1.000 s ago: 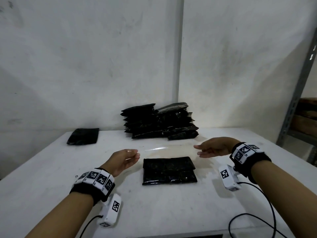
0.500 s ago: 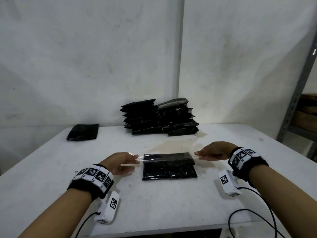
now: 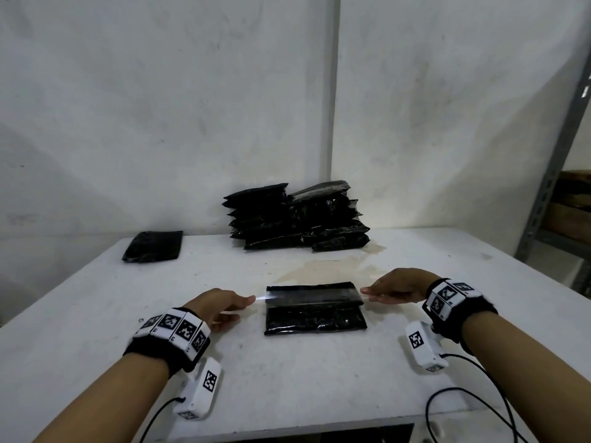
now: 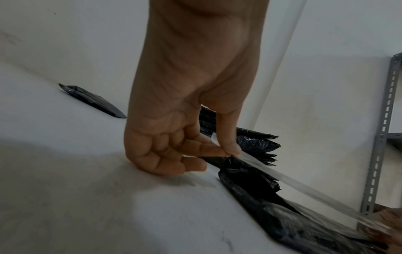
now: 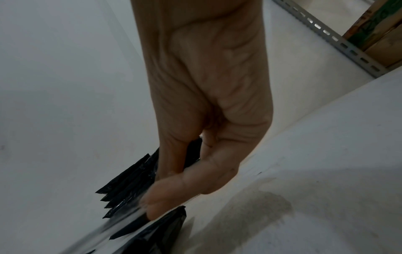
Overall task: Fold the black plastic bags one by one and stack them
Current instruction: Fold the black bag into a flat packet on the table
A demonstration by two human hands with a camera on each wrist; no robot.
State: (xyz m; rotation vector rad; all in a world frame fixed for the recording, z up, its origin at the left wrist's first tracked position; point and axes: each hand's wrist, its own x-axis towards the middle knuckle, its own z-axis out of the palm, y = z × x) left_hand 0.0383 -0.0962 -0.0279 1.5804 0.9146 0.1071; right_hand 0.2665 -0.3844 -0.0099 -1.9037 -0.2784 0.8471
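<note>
- Bag (image 3: 315,308) folded, flat on bench (image 3: 287,378) mid-front, between both hands; clear tape strip (image 3: 315,297) stretched across its top.
- L hand (image 3: 220,306): thumb + forefinger pinch strip's left end, just off bag's left edge; other fingers (image 4: 191,167) curled.
- R hand (image 3: 395,286): pinches strip's right end, just beside bag's right edge.
- Looks like taping step, strip not pressed down yet; bag not yet stacked.
- Far back: tall pile of folded bags (image 3: 295,217) at wall, so well along.
- Far left: one lone bag (image 3: 153,246), flat, prob. left to do.

Folded bag (image 3: 315,310) between the hands, stack (image 3: 295,217) behind it, single bag (image 3: 153,246) far left
</note>
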